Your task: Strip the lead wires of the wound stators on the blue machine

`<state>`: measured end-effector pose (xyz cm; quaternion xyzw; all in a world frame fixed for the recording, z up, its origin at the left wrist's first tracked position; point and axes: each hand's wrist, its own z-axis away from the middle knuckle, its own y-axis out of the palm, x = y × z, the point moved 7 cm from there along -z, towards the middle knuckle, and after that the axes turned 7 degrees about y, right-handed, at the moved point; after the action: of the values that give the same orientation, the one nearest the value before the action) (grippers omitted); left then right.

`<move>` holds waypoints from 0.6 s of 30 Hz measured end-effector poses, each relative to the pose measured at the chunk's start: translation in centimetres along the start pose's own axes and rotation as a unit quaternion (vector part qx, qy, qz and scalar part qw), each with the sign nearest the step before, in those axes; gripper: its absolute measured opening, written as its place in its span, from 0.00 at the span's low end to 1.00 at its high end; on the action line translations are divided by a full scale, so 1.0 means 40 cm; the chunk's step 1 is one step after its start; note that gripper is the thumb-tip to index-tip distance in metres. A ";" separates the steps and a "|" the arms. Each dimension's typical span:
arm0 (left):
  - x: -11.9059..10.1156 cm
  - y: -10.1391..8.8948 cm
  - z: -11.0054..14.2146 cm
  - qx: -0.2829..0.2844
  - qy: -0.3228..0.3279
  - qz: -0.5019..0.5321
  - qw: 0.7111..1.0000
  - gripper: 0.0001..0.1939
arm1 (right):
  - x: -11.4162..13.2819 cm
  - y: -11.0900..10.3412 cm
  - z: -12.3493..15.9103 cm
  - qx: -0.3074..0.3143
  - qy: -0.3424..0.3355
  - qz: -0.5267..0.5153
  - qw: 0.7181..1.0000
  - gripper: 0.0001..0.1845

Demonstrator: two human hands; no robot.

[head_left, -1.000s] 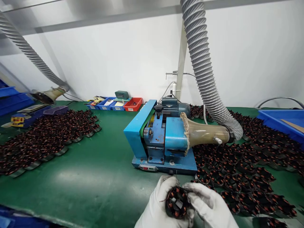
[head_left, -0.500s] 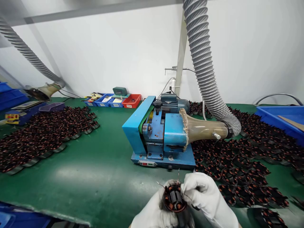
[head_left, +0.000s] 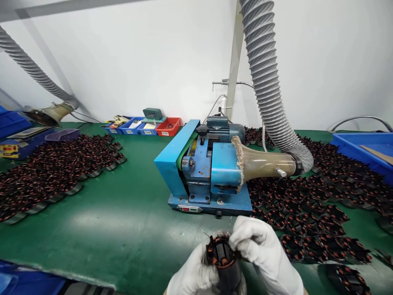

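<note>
A black motor stator (head_left: 223,256) with copper windings is held upright at the bottom of the view, its open end tilted up. My left hand (head_left: 193,268), in a white glove, wraps round its side. Thin wire leads with bare, silvery ends stick up from the stator's far rim. At the right of that rim, my gloved right hand (head_left: 260,248) has thumb and finger pinched together, seemingly on a wire lead that the fingertips mostly hide. Just beyond both hands stands a blue belt sander (head_left: 201,164) with a green belt.
Rows of stators (head_left: 307,223) cover the green table (head_left: 129,217) at right; another batch (head_left: 61,172) lies at left. A grey hose (head_left: 264,61) runs down to the sander's suction funnel (head_left: 267,162). Small bins (head_left: 167,128) line the wall; a large blue bin (head_left: 362,141) is at far right.
My right hand has shifted slightly left and up against the stator's rim. The stator has moved a little left in my left hand. The whole view has shifted slightly.
</note>
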<state>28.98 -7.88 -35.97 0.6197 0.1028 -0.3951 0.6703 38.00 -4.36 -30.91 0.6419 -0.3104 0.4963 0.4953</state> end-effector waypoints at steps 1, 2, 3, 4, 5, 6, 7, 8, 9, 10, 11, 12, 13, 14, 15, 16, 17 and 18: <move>0.005 -0.007 -0.012 -0.015 -0.005 0.001 1.000 0.23 | -0.008 -0.004 -0.002 -0.011 0.009 -0.089 0.996 0.12; 0.012 -0.012 -0.022 -0.024 -0.020 0.008 0.999 0.20 | -0.017 -0.009 -0.003 -0.024 0.019 -0.169 0.985 0.14; 0.019 -0.013 -0.029 -0.024 -0.043 0.022 0.999 0.19 | -0.025 -0.015 -0.004 -0.040 0.030 -0.222 0.974 0.13; 0.023 -0.011 -0.034 -0.018 -0.064 0.041 0.997 0.18 | -0.032 -0.018 -0.006 -0.049 0.048 -0.242 0.968 0.10; 0.023 -0.007 -0.036 -0.010 -0.079 0.063 0.995 0.17 | -0.037 -0.017 -0.007 -0.045 0.067 -0.230 0.970 0.08; 0.021 -0.003 -0.036 -0.008 -0.092 0.090 0.992 0.16 | -0.038 -0.014 -0.008 -0.030 0.082 -0.197 0.976 0.15; 0.019 0.000 -0.035 -0.013 -0.104 0.123 0.987 0.16 | -0.037 -0.009 -0.008 -0.008 0.092 -0.150 0.984 0.24; 0.017 0.002 -0.034 -0.026 -0.110 0.155 0.981 0.15 | -0.032 -0.004 -0.007 0.016 0.088 -0.096 0.991 0.29; 0.018 0.005 -0.032 -0.041 -0.118 0.183 0.975 0.13 | -0.022 -0.001 -0.006 0.030 0.065 -0.048 0.996 0.28; 0.022 0.008 -0.031 -0.054 -0.127 0.208 0.968 0.11 | -0.010 -0.001 -0.003 0.034 0.032 -0.007 0.999 0.23; 0.028 0.012 -0.030 -0.059 -0.135 0.225 0.963 0.08 | 0.001 -0.003 0.000 0.027 -0.002 0.031 0.999 0.14; 0.033 0.014 -0.031 -0.062 -0.132 0.234 0.961 0.07 | 0.009 -0.003 0.003 0.024 -0.027 0.059 0.998 0.08; 0.037 0.013 -0.032 -0.062 -0.122 0.236 0.962 0.07 | 0.011 -0.002 0.007 0.024 -0.042 0.071 0.996 0.07; 0.042 0.009 -0.033 -0.062 -0.110 0.230 0.965 0.08 | 0.009 -0.001 0.009 0.026 -0.045 0.067 0.996 0.09; 0.047 0.000 -0.032 -0.068 -0.098 0.215 0.969 0.08 | 0.003 0.000 0.011 0.031 -0.036 0.045 0.998 0.10; 0.049 -0.012 -0.030 -0.078 -0.082 0.188 0.976 0.08 | -0.005 0.001 0.012 0.038 -0.024 0.012 0.999 0.12; 0.050 -0.027 -0.027 -0.090 -0.064 0.152 0.982 0.09 | -0.010 0.001 0.013 0.042 -0.018 -0.028 0.999 0.14; 0.048 -0.042 -0.024 -0.101 -0.047 0.111 0.988 0.11 | -0.013 0.001 0.013 0.045 -0.014 -0.065 0.997 0.15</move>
<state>29.51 -7.64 -38.63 0.5368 0.0414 -0.3346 0.7734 37.96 -4.92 -31.41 0.6893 -0.2521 0.4672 0.4930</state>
